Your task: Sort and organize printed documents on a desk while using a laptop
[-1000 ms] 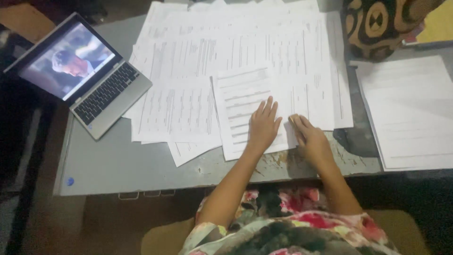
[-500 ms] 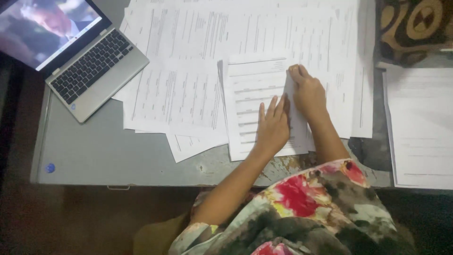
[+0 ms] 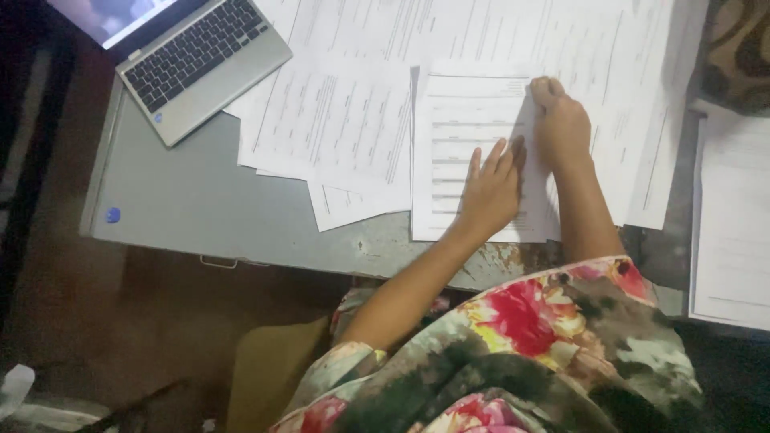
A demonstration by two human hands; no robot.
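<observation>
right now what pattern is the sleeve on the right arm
A floral print, red and yellow on dark green, on the sleeve; head view.

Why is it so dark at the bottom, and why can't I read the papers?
Head view: light falls on the desk and papers, while the floor below lies in shadow; the print is soft and too small to read; the laptop screen glares bright; both hands, left and right, look slightly blurred.

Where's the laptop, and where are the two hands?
laptop (image 3: 200, 60), head view, on its keyboard.
left hand (image 3: 491, 192), head view, back of hand.
right hand (image 3: 561, 128), head view, back of hand.
</observation>
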